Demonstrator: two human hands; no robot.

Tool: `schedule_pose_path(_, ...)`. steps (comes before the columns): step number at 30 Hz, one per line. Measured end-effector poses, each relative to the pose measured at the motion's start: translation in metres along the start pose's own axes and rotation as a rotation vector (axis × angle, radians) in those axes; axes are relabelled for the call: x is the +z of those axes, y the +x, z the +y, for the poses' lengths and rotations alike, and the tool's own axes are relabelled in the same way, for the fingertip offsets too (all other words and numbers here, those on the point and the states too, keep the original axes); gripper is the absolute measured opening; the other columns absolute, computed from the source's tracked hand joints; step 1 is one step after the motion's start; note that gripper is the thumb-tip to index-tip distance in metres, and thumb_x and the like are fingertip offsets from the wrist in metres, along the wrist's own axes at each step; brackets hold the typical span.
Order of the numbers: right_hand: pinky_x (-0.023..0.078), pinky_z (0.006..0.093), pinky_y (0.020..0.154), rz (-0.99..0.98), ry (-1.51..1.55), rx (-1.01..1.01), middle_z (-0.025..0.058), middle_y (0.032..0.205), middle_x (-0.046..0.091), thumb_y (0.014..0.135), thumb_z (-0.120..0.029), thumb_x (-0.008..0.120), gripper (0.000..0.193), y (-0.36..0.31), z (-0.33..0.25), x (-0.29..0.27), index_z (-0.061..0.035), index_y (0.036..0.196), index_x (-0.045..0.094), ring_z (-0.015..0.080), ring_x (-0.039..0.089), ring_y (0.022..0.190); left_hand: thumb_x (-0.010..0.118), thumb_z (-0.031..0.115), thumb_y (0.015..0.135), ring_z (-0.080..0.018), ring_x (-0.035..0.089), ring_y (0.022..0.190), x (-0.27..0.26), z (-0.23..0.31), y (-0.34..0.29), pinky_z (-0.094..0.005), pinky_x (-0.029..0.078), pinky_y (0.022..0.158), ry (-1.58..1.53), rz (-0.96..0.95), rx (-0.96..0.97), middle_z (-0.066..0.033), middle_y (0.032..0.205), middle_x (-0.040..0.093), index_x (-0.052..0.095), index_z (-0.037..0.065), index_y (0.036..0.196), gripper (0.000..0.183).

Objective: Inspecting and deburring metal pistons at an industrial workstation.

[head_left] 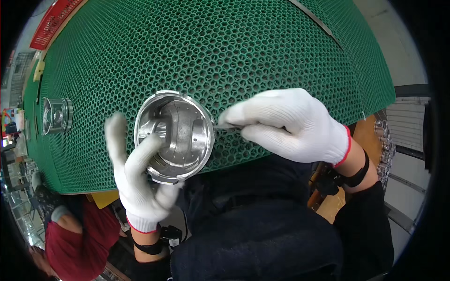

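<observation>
Head view: the white-gloved left hand (pixel 140 180) is gripping a silvery metal piston (pixel 183 136); two fingers are standing raised on its left, one of them reaching over the rim into the cavity, and the rest of the hand is supporting the piston from below and the left. The piston is sitting near the bench's near edge, in front of the person, its open side facing the camera; whether it is touching the bench (pixel 211 56) cannot be determined. The white-gloved right hand (pixel 234 124) is pinching, thumb against fingers, a thin narrow tool (pixel 221 126), its tip pointing at the piston's right rim. Actual contact with the rim cannot be confirmed, and most of the tool is being hidden by the fingers. The bench is showing a green honeycomb surface. A second piston (pixel 57 115) is lying on its left side, well apart from the hands. A red basket (pixel 52 22) is standing at the far left, and a long metal strip (pixel 311 18) is lying at the far right. A co-worker in dark red (pixel 79 248) is sitting at lower left.
</observation>
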State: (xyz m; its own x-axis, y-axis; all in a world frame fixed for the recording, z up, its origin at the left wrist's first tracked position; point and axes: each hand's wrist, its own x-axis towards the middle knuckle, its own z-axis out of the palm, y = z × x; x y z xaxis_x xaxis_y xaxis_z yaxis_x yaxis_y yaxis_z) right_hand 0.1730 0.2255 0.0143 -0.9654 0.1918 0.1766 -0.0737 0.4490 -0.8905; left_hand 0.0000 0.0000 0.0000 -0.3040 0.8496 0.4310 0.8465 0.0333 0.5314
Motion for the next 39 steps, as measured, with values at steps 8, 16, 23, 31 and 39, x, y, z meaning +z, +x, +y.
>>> schedule_pose_path(8,0.052,0.0329,0.051,-0.045,-0.291,0.038,0.0069,0.071,0.065,0.082,-0.007,0.066,0.027,-0.019,-0.027,0.023,-0.0108,0.109,0.070,0.0244,0.064,0.057,0.076,0.031,0.084,-0.0366,0.058,0.107,0.022,0.012,-0.012,-0.0481,0.045,0.094,-0.013,0.118,-0.079,-0.0142,0.113,0.055,0.056,0.013,0.111,0.038)
schedule_pose_path(16,0.054,0.0280,0.068,0.086,0.055,0.140,0.0076,0.089,0.070,0.087,-0.003,0.063,0.032,-0.050,-0.011,-0.002,-0.0033,0.118,0.066,0.0163,0.067,0.076,0.067,0.018,0.088,-0.0305,0.056,0.120,-0.006,-0.025,-0.009,-0.0402,0.045,0.103,-0.369,0.150,-0.323,-0.0198,0.133,0.055,0.052,-0.001,0.131,0.049)
schedule_pose_path(23,0.046,0.0173,0.059,0.295,0.701,0.500,0.0033,0.095,0.071,0.096,-0.007,0.053,0.028,-0.058,-0.024,-0.010,0.0005,0.121,0.064,0.0026,0.057,0.070,0.072,0.030,0.079,-0.0424,0.058,0.115,0.003,0.003,0.109,-0.0491,0.047,0.100,0.100,-0.217,0.361,-0.0211,0.122,0.061,0.066,0.008,0.116,0.044)
schedule_pose_path(31,0.056,0.0307,0.068,0.262,-0.043,0.040,0.0124,0.090,0.070,0.087,-0.007,0.068,0.023,-0.047,-0.006,0.002,-0.0020,0.109,0.069,0.0218,0.070,0.077,0.063,-0.003,0.063,-0.0329,0.063,0.099,0.029,0.066,0.089,-0.0424,0.049,0.092,0.394,-0.182,0.275,-0.0111,0.104,0.065,0.061,0.005,0.108,0.045)
schedule_pose_path(39,0.050,0.0334,0.046,0.078,-0.593,-0.101,0.0022,0.068,0.056,0.082,-0.016,0.064,0.025,-0.041,-0.011,-0.005,-0.0198,0.106,0.066,0.0201,0.063,0.060,0.068,0.012,0.075,-0.0364,0.066,0.085,0.032,0.063,0.132,-0.0416,0.052,0.074,0.335,-0.417,0.066,-0.0140,0.092,0.069,0.068,0.008,0.100,0.025)
